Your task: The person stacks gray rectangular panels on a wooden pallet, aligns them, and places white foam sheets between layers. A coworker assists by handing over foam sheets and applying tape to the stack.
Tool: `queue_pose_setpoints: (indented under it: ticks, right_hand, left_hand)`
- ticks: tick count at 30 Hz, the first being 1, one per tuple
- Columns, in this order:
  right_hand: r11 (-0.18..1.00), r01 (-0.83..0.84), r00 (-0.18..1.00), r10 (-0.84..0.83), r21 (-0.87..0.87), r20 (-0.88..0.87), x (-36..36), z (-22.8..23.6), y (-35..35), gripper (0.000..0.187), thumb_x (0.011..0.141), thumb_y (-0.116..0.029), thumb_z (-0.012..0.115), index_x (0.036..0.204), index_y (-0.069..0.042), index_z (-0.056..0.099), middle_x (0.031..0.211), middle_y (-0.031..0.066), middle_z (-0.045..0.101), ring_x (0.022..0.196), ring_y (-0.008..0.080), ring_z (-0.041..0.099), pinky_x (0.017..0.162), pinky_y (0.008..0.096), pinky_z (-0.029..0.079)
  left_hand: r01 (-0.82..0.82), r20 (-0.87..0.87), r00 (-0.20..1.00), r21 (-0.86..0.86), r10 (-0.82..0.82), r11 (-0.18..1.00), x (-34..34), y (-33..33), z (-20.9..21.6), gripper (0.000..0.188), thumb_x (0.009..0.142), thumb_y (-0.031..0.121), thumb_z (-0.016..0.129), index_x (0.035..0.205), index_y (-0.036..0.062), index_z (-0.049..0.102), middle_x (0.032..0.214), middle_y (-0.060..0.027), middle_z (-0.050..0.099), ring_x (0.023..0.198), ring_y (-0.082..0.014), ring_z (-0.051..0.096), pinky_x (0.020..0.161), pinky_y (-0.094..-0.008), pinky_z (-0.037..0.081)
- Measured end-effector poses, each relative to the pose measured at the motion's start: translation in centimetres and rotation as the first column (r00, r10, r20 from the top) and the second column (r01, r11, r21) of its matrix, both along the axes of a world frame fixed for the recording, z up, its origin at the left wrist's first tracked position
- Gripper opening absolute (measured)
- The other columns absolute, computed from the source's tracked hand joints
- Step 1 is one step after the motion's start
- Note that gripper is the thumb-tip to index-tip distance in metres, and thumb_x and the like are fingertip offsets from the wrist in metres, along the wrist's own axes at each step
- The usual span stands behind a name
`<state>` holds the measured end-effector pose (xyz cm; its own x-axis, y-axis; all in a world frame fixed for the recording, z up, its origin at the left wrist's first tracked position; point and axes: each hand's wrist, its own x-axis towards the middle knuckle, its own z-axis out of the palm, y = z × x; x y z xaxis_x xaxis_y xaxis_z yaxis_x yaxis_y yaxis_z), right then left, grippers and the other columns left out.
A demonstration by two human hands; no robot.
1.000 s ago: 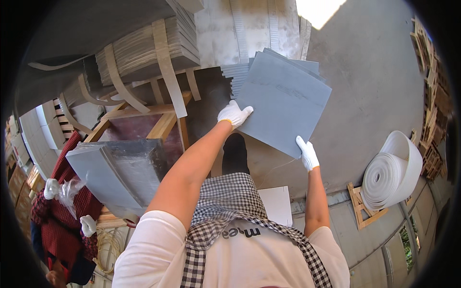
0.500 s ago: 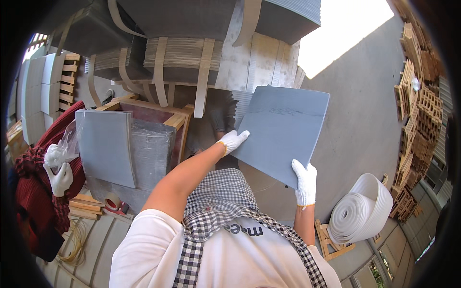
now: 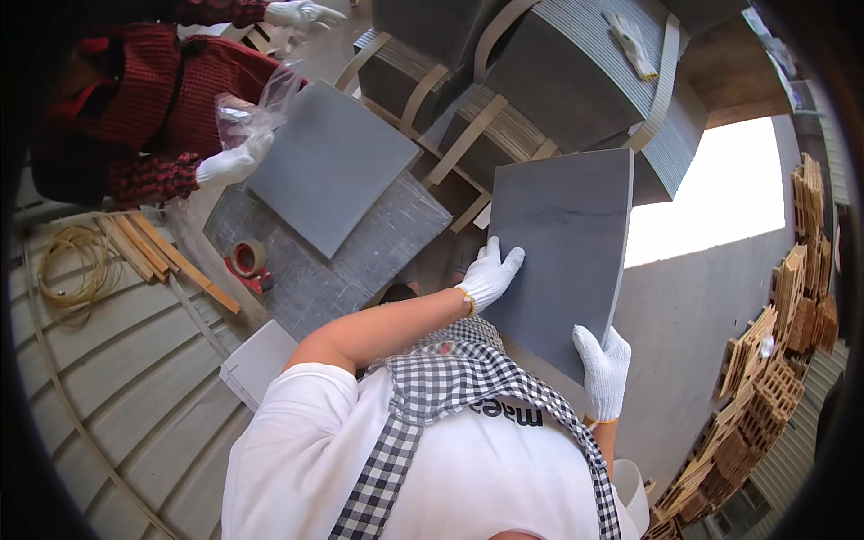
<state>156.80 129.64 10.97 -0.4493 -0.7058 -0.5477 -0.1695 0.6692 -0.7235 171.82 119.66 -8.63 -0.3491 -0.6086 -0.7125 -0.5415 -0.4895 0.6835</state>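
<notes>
A flat grey panel (image 3: 562,252) is tilted up in front of me, with a darker streak across its face. My left hand (image 3: 490,274), in a white knit glove, holds its left edge, with fingers lying on the face. My right hand (image 3: 603,373), gloved alike, grips the lower right edge, thumb on top. The fingers behind the panel are hidden. To the left, another grey panel (image 3: 333,166) lies on a stack wrapped in clear film (image 3: 351,270). A co-worker's gloved hand (image 3: 236,164) is at that panel's left side with a clear plastic bag (image 3: 261,108).
Strapped grey panel stacks (image 3: 576,72) stand ahead, with a loose glove (image 3: 630,45) on top. A red tape dispenser (image 3: 247,261) lies on the wrapped stack. Wood strips (image 3: 171,256) and a coiled strap (image 3: 76,270) are at left. Wooden pallets (image 3: 747,405) line the right.
My view has turned left, bringing the wrapped stack and co-worker further into sight. The panel in my hands now stands more upright. The co-worker's bag has come to the other panel's edge.
</notes>
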Motion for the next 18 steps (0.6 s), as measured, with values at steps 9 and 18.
queue_pose_setpoints:
  ticks: [9, 18]
  right_hand:
    - [0.845, -0.516, 0.856, 0.504, -0.141, -0.113, 8.2, 2.0, -6.4, 0.03, 0.09, -0.018, 0.069, 0.11, 0.005, 0.068, 0.08, 0.0022, 0.068, 0.074, 0.0058, 0.053, 0.067, 0.0254, 0.047]
    - [0.561, -0.815, 0.566, 0.719, -0.144, -0.403, 16.3, 1.6, -9.6, 0.029, 0.087, -0.021, 0.069, 0.111, -0.007, 0.07, 0.072, 0.0144, 0.066, 0.061, 0.0226, 0.066, 0.061, 0.0313, 0.05]
  left_hand:
    - [-0.406, -0.117, 0.913, -0.165, 0.391, 0.899, 10.0, -2.2, 8.1, 0.093, 0.093, 0.064, 0.047, 0.155, 0.0011, 0.016, 0.157, -0.0283, 0.024, 0.142, -0.0447, 0.032, 0.116, -0.0442, 0.03]
    - [-0.712, -0.222, 0.697, -0.096, 0.682, 0.696, 16.9, -2.5, 10.3, 0.095, 0.092, 0.063, 0.044, 0.154, -0.0029, 0.017, 0.145, -0.0334, 0.042, 0.134, -0.0445, 0.044, 0.111, -0.0389, 0.034]
